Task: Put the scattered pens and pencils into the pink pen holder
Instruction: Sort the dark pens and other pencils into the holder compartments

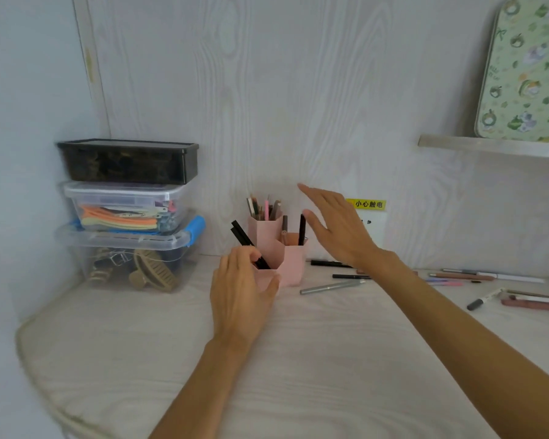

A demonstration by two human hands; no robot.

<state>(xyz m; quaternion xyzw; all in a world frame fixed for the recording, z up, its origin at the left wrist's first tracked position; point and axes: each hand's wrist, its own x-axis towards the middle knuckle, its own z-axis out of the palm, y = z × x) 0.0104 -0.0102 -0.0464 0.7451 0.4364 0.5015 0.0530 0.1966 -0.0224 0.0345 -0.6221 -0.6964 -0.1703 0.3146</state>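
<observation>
The left hand (240, 289) wraps the low front cup of the pink pen holder (293, 264), thumb on the near side, fingers curled at the rim around two black pens (246, 243) that lean out to the left with their lower ends already in the cup. The right hand (336, 224) hangs above and just right of the holder, flat, fingers spread, gripping nothing.

The step in hand looks like seating those black pens. It would go best if the left hand steadies the cup while the fingers let the pens slide down, since the holder is light-looking plastic and could tip toward the leaning weight. The free right hand is well placed to turn back for the next piece.

The holder stands near the wall at the back of the table (171, 359), made of joined angular cups at stepped heights, matte pink. The tallest rear cup is packed with pencils; the right cup has a black pen (302, 228) upright. The table has a pale woodgrain surface with a soft rounded edge.

Still lying out to the right: a silver pen (332, 286) nearest the holder, a black pen (328, 263) behind it, and farther off a scatter of brown, pink and grey-capped ones. All are slim smooth cylinders, apt to roll.
</observation>
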